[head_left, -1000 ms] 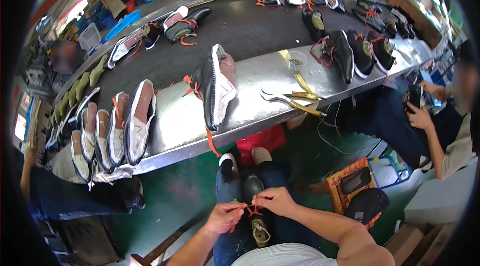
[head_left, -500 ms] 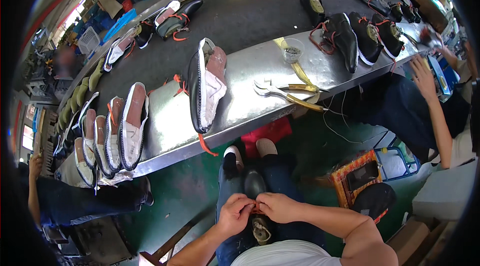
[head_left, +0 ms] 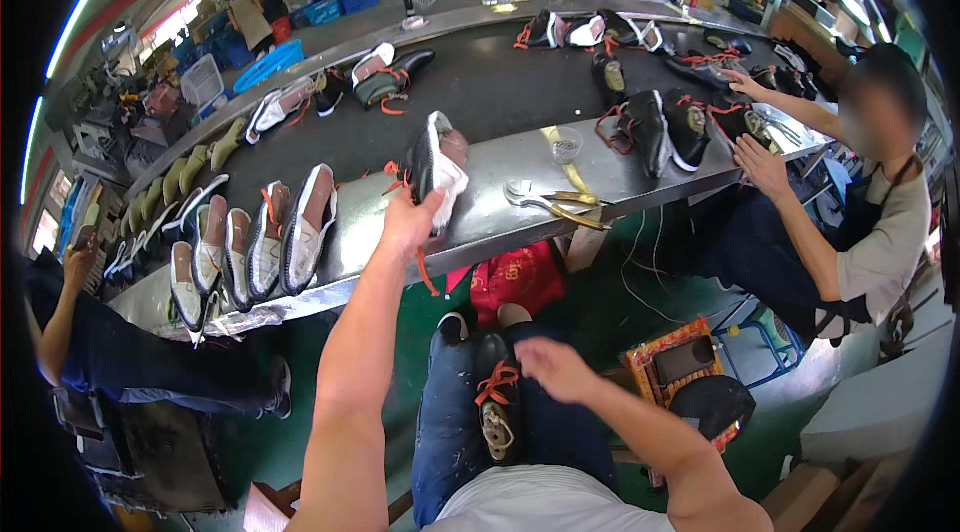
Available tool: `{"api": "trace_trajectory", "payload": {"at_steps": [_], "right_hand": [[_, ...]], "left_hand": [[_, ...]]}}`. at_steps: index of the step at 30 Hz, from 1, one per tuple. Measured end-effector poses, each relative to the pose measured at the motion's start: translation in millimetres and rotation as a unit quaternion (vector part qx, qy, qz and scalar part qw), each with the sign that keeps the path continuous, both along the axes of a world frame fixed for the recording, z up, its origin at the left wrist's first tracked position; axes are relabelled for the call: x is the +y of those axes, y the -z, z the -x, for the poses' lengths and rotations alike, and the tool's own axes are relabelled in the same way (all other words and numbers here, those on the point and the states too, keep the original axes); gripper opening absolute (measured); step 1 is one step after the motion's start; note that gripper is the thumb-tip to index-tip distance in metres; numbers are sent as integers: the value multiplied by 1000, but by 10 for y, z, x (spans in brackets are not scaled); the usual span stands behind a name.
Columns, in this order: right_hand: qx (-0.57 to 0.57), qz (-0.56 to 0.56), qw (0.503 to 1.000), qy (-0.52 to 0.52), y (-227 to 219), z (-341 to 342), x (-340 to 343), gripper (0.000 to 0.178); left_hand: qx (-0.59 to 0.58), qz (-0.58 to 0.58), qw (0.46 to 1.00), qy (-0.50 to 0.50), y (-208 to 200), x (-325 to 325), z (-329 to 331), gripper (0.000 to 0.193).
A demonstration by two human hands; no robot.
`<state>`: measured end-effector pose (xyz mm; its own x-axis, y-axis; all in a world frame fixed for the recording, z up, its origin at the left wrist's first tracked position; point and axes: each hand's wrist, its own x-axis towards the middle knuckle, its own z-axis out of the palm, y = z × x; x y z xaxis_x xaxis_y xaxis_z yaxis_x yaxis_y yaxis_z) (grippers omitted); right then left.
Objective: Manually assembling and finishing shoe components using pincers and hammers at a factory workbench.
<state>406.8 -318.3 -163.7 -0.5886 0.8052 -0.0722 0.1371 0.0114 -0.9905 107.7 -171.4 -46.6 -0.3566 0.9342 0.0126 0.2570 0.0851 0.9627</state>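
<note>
My left hand point(head_left: 408, 220) reaches to the bench and closes round the near end of a black shoe upper point(head_left: 425, 154) with white stitched edging, pinkish lining and an orange-red lace. Its thumb presses on the pale lining. A black shoe point(head_left: 497, 387) rests on my lap between my thighs, its orange-red lace tied in a bow and its toe away from me. To the right of that shoe my right hand point(head_left: 560, 369) hovers, fingers loosely bent and holding nothing.
Pincers point(head_left: 552, 200) and a small clear cup point(head_left: 565, 143) lie on the metal bench edge point(head_left: 500, 244). Several uppers point(head_left: 307, 232) stand at left, black shoes point(head_left: 645, 135) at right. A co-worker point(head_left: 860, 212) handles shoes on the right. A crate point(head_left: 680, 357) sits on the floor.
My hands have let go of the lace on the lap shoe, which now shows a bow. The left went forward to the upper on the bench; the right moved aside. The view has tilted up.
</note>
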Motion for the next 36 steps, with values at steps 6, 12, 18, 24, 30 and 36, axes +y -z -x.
{"api": "trace_trajectory", "payload": {"at_steps": [6,12,18,24,30,36], "right_hand": [[133,-210,953,174,-1191,485,1322,31],[130,-292,915,248,-1851,1063,1597,33],[395,-42,917,39,-1761,858,1569,30],[380,-44,921,76,-1764,714,1513,26],[443,168,855,209,-1515,950,1585,17],[246,-56,889,382,-1114,1081,1528,16]], "left_hand": [[-381,-113,914,85,-517,-320,-314,39],[-294,-199,927,122,-365,-650,-605,34],[-360,-176,905,145,-468,-762,-799,35],[-330,-183,914,148,-401,-879,-902,32],[-326,-203,916,112,-200,-903,-904,29],[-325,-177,925,88,104,-830,-883,32]]}}
